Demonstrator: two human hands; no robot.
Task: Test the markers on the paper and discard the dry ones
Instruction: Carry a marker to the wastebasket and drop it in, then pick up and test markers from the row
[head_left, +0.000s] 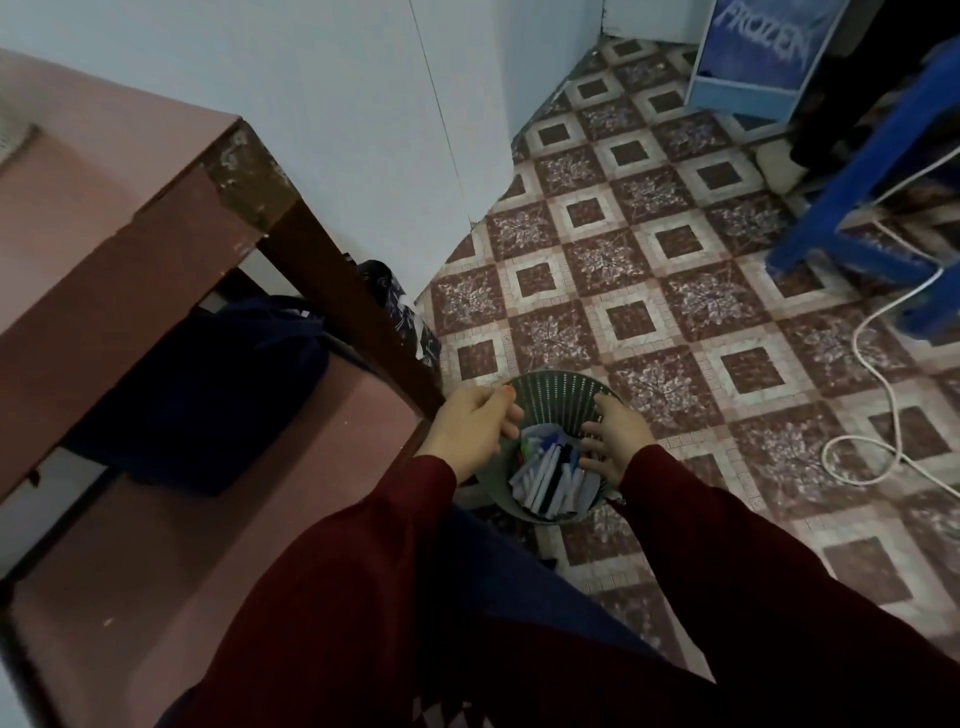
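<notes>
The basket (550, 395) is hemmed on its left by a table leg (353, 317) — open tiled floor (675, 322) is seen rightward. Inside it the markers (545, 475) are heaped, between the left hand (475, 428), loosely curled and seemingly empty, and the right hand (621, 441), fingers spread.

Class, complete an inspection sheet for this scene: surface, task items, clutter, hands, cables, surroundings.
Surface: patterned tile floor; brown table at the left.
Job's things: markers lie in the green basket on the floor.
Clutter: dark blue bag under the table.
Hands: left hand at the basket's left rim, fingers curled, grip unclear; right hand open, fingers spread at the right rim.
Cables: white cable loops on the floor near the blue stool.
Surroundings: white wall; Frozen box in the corner.
</notes>
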